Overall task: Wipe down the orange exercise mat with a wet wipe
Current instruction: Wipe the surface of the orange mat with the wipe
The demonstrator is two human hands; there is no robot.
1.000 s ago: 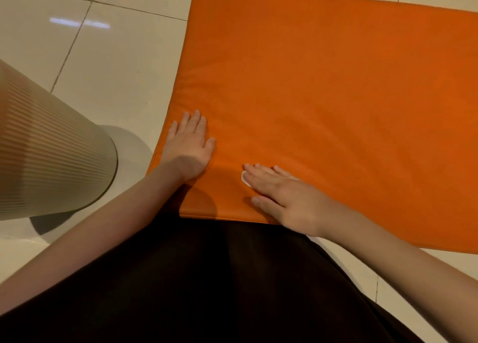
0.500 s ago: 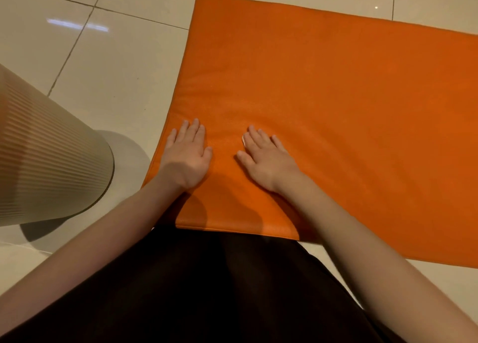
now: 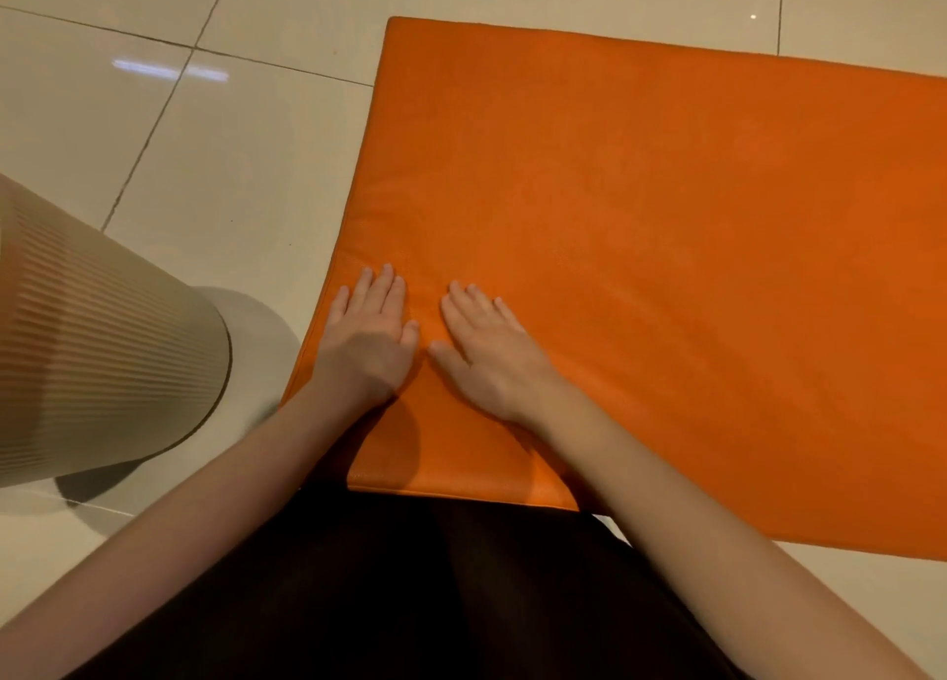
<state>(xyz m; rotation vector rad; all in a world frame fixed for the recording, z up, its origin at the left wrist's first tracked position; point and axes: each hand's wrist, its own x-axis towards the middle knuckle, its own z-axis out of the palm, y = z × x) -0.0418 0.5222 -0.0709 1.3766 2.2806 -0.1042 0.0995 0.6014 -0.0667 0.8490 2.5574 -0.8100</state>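
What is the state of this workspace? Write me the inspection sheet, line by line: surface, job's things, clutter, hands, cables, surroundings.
Surface: glossy tiled floor with light reflections.
Job's things: orange mat lies flat on the floor; no wipe visible, it may be hidden under a hand.
Clutter: nothing seen.
Hands: left hand rests flat on the mat near its left edge; right hand presses flat beside it; fingers straight on both, thumbs close but apart.
Cables: nothing seen.
Surroundings: ribbed beige cylinder on the floor left of the mat; dark garment at the mat's near edge.
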